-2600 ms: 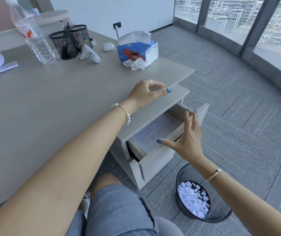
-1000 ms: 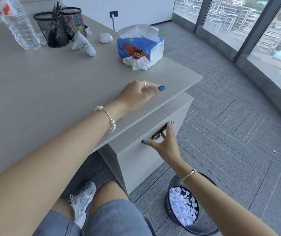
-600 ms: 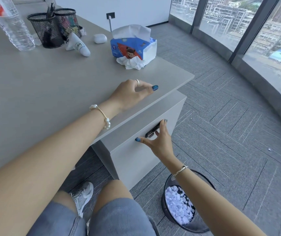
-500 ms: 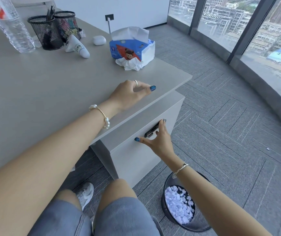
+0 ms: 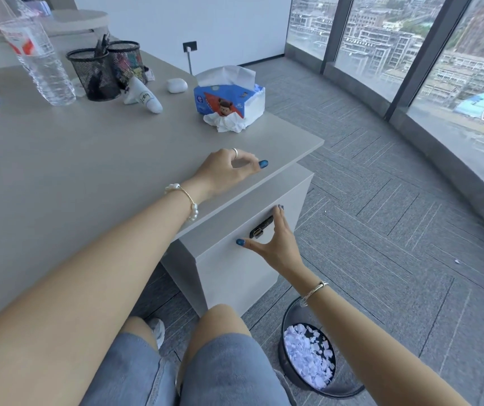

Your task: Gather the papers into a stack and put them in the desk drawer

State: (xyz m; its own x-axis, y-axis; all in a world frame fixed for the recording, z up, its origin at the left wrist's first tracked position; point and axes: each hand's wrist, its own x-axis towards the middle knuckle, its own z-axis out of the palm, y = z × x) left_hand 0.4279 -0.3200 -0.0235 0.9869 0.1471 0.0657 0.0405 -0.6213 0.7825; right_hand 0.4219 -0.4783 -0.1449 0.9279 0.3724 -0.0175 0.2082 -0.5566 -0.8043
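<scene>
The grey desk drawer (image 5: 234, 268) under the desk's right end is closed, and no papers show. My right hand (image 5: 275, 241) lies flat against the drawer front, fingers spread, fingertips beside the dark handle (image 5: 261, 227). My left hand (image 5: 229, 171) rests on the desktop near its right edge, fingers loosely curled, holding nothing.
On the desk (image 5: 88, 159) stand a water bottle (image 5: 38, 60), two mesh pen cups (image 5: 103, 71), a white tube (image 5: 144, 96), a white earbud case (image 5: 177, 85) and a blue tissue box (image 5: 229, 98). A black bin (image 5: 308, 353) with paper scraps sits on the floor by my right knee.
The drawer, open with papers inside 2.6 s ago, has been pushed shut by my right hand. Over the last second both hands have stayed nearly still.
</scene>
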